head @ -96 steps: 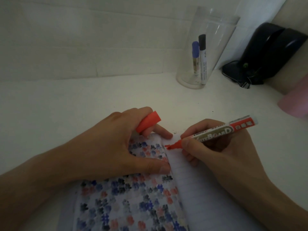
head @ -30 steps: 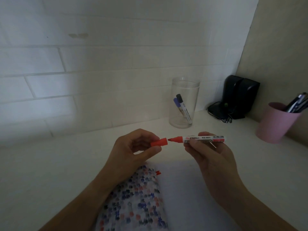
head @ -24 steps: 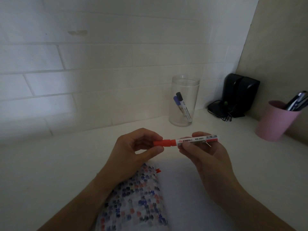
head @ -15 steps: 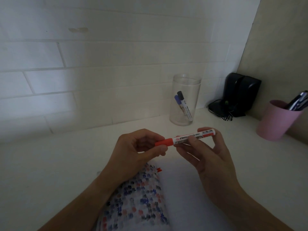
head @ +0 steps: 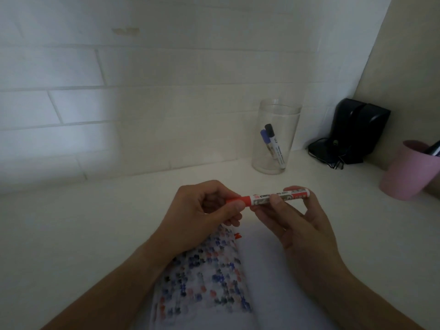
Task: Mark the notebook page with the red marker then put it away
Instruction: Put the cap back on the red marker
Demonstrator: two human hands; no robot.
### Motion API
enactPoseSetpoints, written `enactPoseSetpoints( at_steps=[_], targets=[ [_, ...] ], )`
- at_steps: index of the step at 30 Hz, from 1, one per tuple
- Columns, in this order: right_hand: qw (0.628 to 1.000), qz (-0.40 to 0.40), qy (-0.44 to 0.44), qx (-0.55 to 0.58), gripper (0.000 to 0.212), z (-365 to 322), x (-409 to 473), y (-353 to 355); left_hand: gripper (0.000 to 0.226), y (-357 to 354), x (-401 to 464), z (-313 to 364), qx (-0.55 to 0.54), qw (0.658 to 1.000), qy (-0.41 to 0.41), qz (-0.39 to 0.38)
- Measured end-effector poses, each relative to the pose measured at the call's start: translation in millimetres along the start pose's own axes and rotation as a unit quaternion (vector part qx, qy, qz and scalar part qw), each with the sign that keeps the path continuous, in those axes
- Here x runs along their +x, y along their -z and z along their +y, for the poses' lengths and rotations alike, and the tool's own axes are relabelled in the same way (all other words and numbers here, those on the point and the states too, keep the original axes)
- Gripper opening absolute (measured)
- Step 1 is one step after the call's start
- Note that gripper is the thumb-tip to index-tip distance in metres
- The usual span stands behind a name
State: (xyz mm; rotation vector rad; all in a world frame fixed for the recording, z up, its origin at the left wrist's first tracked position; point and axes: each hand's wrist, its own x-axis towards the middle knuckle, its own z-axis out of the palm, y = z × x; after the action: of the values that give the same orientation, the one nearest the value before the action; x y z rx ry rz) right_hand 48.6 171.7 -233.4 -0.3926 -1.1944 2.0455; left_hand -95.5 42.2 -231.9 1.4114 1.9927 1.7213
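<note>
Both hands hold the red marker (head: pixel 273 197) level above the top edge of the notebook (head: pixel 214 270). Left hand (head: pixel 204 208) pinches the red cap (head: pixel 238 200) between thumb and fingers; right hand (head: pixel 297 220) grips the white barrel, thumb on top and fingertips behind. Cap looks seated on the barrel, though the join is partly hidden by the thumb. Notebook lies open on the white desk (head: pixel 83 229), left page covered in blue and red blots, right page dim, with a small red mark (head: pixel 237 235) by the spine. Behind stands a clear jar (head: pixel 276 136) holding two markers, a pink cup (head: pixel 407 170) to its right.
</note>
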Motion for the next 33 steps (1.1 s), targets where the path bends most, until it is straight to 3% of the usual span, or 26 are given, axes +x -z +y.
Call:
enactPoseSetpoints(
  at_steps=[4, 7, 11, 16, 19, 22, 26, 33],
  targets=[
    [0.999, 0.022, -0.002, -0.023, 0.032, 3.7, 2.3, 5.0, 0.021, 3.8, 1.0, -5.3, 0.099, 0.994, -0.049, -0.008],
    [0.983, 0.085, 0.072, -0.146, 0.048, -14.0, 15.1, 10.0, 0.039, 5.0, 0.3, -8.2, 0.138, 0.989, -0.049, 0.001],
    [0.897, 0.101, 0.307, -0.303, 0.065, -69.4, 67.7, 1.1, 0.035, 4.9, 4.1, -13.0, 0.174, 0.983, -0.047, 0.025],
    [0.799, 0.096, 0.442, -0.395, 0.052, -116.5, 140.1, -31.7, 0.017, 7.1, 10.2, -19.0, 0.205, 0.977, -0.043, 0.05],
    [0.762, 0.088, 0.454, -0.453, 0.051, -121.5, 174.2, -44.7, 0.015, 8.4, 11.9, -19.9, 0.215, 0.975, -0.037, 0.05],
    [0.732, 0.069, 0.4, -0.547, 0.049, -112.6, 195.6, -46.0, 0.016, 8.8, 11.8, -20.2, 0.22, 0.974, -0.033, 0.045],
    [0.699, 0.035, 0.346, -0.625, 0.026, -94.0, 210.0, -36.6, 0.018, 9.2, 12.9, -21.6, 0.224, 0.973, -0.04, 0.036],
    [0.687, 0.054, 0.32, -0.65, 0.014, -85.2, 214.3, -38.5, 0.019, 7.2, 12.6, -22.8, 0.22, 0.975, -0.031, 0.03]
  ],
)
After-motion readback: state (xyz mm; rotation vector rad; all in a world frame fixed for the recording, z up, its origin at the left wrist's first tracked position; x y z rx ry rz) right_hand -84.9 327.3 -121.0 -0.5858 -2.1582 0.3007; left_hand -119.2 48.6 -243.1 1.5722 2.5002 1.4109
